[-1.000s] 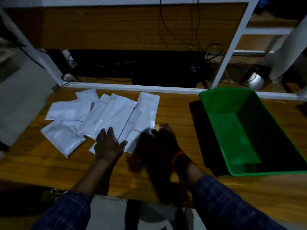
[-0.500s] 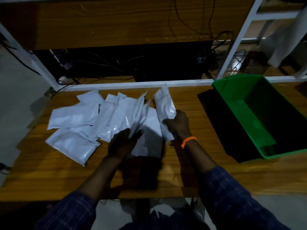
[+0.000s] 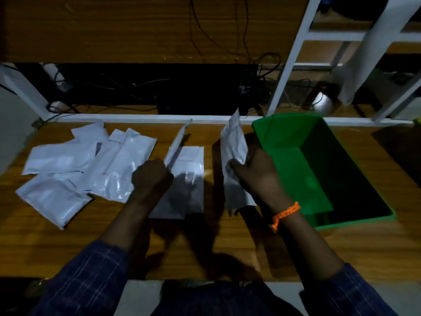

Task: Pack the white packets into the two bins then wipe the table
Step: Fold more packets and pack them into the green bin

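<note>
Wooden table (image 3: 205, 247) bears green bin (image 3: 284, 133), floor bare; right hand (image 3: 257, 174) grips packet (image 3: 233, 142).

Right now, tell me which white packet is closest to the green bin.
The packet gripped by the right hand, raised beside the green bin; the other packets sit farther left.

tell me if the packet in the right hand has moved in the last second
Yes. The packet, which lay flat on the table, is now lifted upright in the right hand and has come rightward, close to the green bin's left wall.
</note>
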